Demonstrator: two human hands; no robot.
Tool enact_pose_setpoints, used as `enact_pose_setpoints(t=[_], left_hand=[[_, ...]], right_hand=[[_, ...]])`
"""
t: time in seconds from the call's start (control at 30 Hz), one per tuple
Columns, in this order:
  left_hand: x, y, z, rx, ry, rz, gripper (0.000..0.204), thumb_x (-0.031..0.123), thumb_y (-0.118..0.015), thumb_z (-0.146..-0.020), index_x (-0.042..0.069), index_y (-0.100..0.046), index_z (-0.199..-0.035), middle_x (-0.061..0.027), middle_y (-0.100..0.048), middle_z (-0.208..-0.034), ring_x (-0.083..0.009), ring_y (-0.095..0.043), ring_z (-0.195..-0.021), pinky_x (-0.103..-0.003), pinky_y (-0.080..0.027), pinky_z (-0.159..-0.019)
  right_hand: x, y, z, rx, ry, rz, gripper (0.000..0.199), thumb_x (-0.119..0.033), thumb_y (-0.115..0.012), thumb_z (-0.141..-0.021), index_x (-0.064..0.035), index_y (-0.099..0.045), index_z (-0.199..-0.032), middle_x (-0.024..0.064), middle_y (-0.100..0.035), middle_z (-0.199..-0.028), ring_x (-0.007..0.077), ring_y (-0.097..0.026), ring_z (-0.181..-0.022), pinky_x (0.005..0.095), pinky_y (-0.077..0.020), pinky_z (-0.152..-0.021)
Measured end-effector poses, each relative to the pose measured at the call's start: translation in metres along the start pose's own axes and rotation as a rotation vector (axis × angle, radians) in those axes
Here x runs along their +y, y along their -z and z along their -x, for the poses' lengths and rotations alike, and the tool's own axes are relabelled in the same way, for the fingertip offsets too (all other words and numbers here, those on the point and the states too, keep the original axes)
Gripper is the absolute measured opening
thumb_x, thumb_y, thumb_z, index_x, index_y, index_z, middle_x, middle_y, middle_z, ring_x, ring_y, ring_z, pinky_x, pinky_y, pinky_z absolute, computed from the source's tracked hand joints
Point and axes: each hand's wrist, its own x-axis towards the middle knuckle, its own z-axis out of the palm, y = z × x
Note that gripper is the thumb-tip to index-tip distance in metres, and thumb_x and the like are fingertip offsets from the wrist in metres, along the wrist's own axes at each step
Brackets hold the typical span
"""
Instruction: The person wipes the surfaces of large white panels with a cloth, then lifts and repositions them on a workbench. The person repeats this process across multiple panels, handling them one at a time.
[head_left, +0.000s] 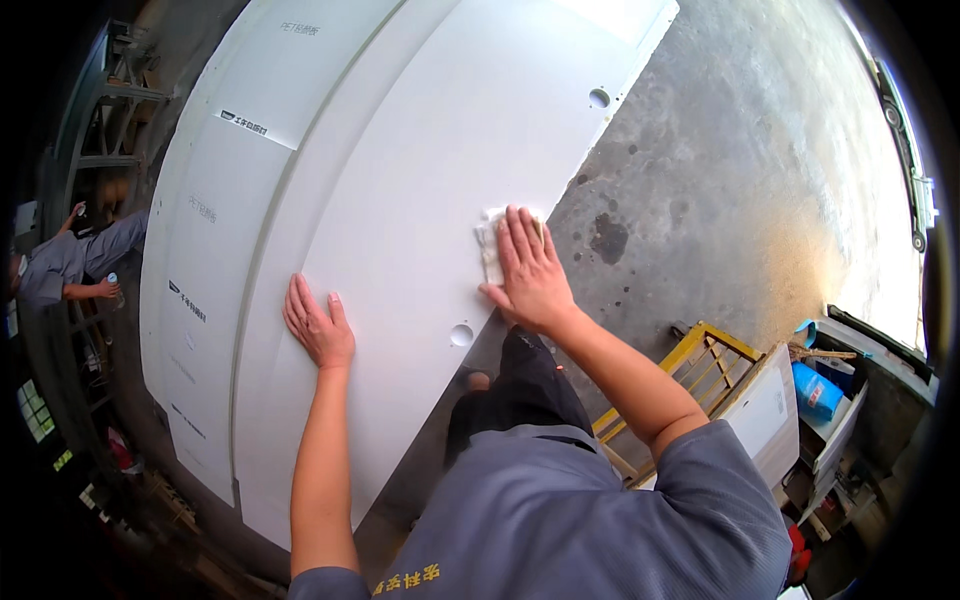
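A long white panel lies in front of me, with one round hole near its close end and another near its far right edge. My left hand rests flat on the panel's left part, fingers stretched and holding nothing. Close to the right edge, my right hand presses a crumpled white cloth against the surface. The fingers lie over the cloth and hide much of it; its left side shows beside them.
Left of the panel lies another white sheet with printed marks. Beyond it a person holds a clear bottle. At my right stand a yellow metal frame and a blue container. Grey concrete floor stretches past the panel's right edge.
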Motion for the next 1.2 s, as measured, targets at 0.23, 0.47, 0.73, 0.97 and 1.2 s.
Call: enact_pose_setpoints(t=[0.23,0.47,0.73,0.97,1.2], left_hand=[[-0.006,-0.003,-0.001,0.034,-0.047,0.029,0.066,0.026,-0.06,-0.097,0.0,-0.039,-0.154,-0.0203,-0.045,-0.154,-0.0386,-0.039,-0.143,-0.053,-0.022,-0.123],[0.001,0.007,0.011,0.02,-0.109,0.038,0.076,0.033,-0.061,-0.098,-0.003,-0.03,-0.158,-0.0237,-0.033,-0.162,-0.0418,-0.029,-0.15,-0.056,-0.017,-0.125],[0.086,0.029,0.137,-0.566,-0.293,0.017,0.105,0.031,-0.082,-0.079,0.013,-0.023,-0.165,-0.0179,-0.012,-0.172,-0.0422,-0.009,-0.158,-0.071,-0.008,-0.122],[0.094,0.043,0.15,-0.56,-0.224,0.033,0.113,0.017,-0.083,-0.077,0.018,-0.015,-0.167,-0.0168,-0.002,-0.174,-0.0425,-0.004,-0.159,-0.068,-0.01,-0.123],[0.072,0.207,0.101,-0.579,-0.27,0.422,0.081,-0.005,-0.054,-0.077,0.006,-0.041,-0.156,-0.0263,-0.035,-0.162,-0.0465,-0.033,-0.15,-0.055,-0.027,-0.122]], right_hand=[[0.054,0.01,-0.059,0.315,-0.308,-0.04,0.09,-0.046,-0.063,-0.096,0.0146,-0.028,-0.153,0.0352,-0.015,-0.165,0.0495,-0.011,-0.156,0.0537,-0.0138,-0.128],[0.124,0.039,-0.095,0.358,-0.222,-0.016,0.089,-0.046,-0.06,-0.097,0.0115,-0.026,-0.155,0.0306,-0.02,-0.166,0.0464,-0.012,-0.156,0.051,-0.0155,-0.128],[0.152,0.006,-0.108,0.546,-0.263,-0.246,0.075,-0.02,-0.058,-0.099,0.0124,-0.022,-0.157,0.033,-0.01,-0.167,0.0487,-0.009,-0.156,0.0503,-0.0126,-0.128],[0.092,-0.002,-0.008,0.458,-0.206,-0.92,0.05,-0.02,-0.039,-0.111,0.0091,-0.04,-0.152,0.0211,-0.039,-0.16,0.0338,-0.037,-0.149,0.041,-0.0271,-0.122],[0.184,0.049,0.017,0.741,-0.638,-1.825,0.046,-0.026,-0.042,-0.111,0.0052,-0.052,-0.142,0.014,-0.062,-0.139,0.0253,-0.063,-0.122,0.0361,-0.0496,-0.104]])
